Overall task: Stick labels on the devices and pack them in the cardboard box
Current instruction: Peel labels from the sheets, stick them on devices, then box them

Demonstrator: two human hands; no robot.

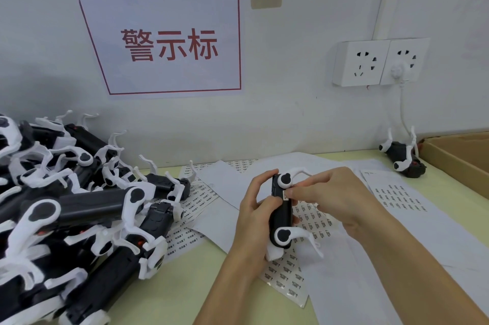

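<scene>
A black device (pixel 282 214) with white curved clips at both ends stands upright above the table's middle, gripped around its body by my left hand (pixel 255 214). My right hand (pixel 332 199) pinches a small white label (pixel 285 196) against the device's upper side with thumb and fingertip. A label sheet (pixel 285 275) lies under my hands. The cardboard box (pixel 460 159) sits at the far right, only partly in view.
A big pile of the same black-and-white devices (pixel 79 208) fills the left side of the table. One lone device (pixel 403 159) lies by the wall next to the box. More label sheets (pixel 399 199) and backing papers cover the table's middle. Wall sockets (pixel 378 62) hang above.
</scene>
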